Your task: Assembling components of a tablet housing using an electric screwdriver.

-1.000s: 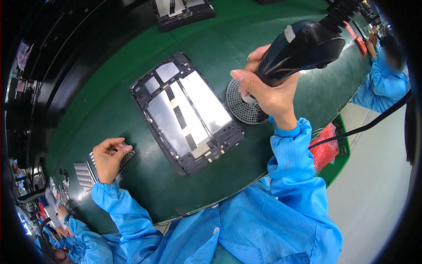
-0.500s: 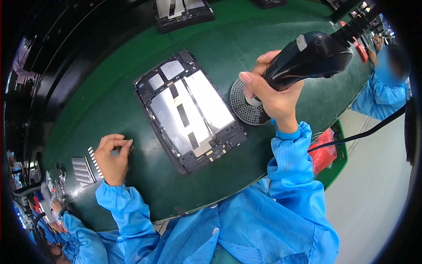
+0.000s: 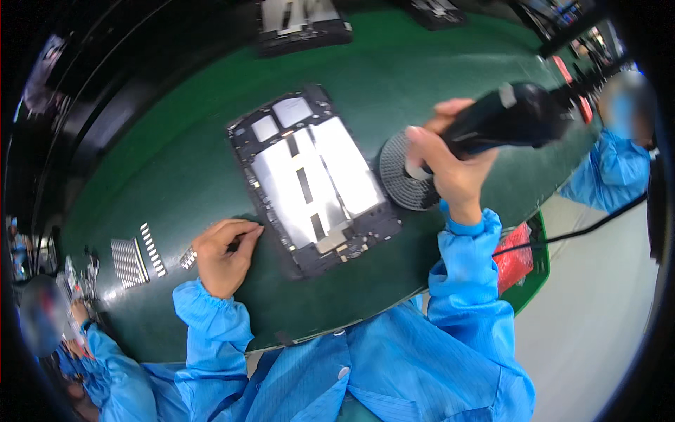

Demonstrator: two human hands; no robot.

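An opened tablet [image 3: 318, 184], its silver battery panels and black frame exposed, lies tilted on the green table before me. My left hand [image 3: 225, 259] is beside the tablet's lower left edge, thumb and fingertips pinched together. Whatever they hold, if anything, is too small to make out. My right hand [image 3: 458, 172] is wrapped round a black electric screwdriver [image 3: 512, 121], whose tip is hidden by my fingers and blurred. Under that hand, just right of the tablet, sits a round grey perforated disc [image 3: 402, 176].
Left of my left hand lie a striped grey block [image 3: 129, 263] and a row of small pale pieces [image 3: 151, 250]. More opened tablets [image 3: 304, 32] stand at the far edge. A green bin [image 3: 538, 271] with red wrap is at right. Co-workers in blue sit on both sides.
My left hand has moved right, up to the tablet's edge, uncovering small pieces behind it. My right hand and the screwdriver have shifted slightly right and down. The whole view has shifted a little.
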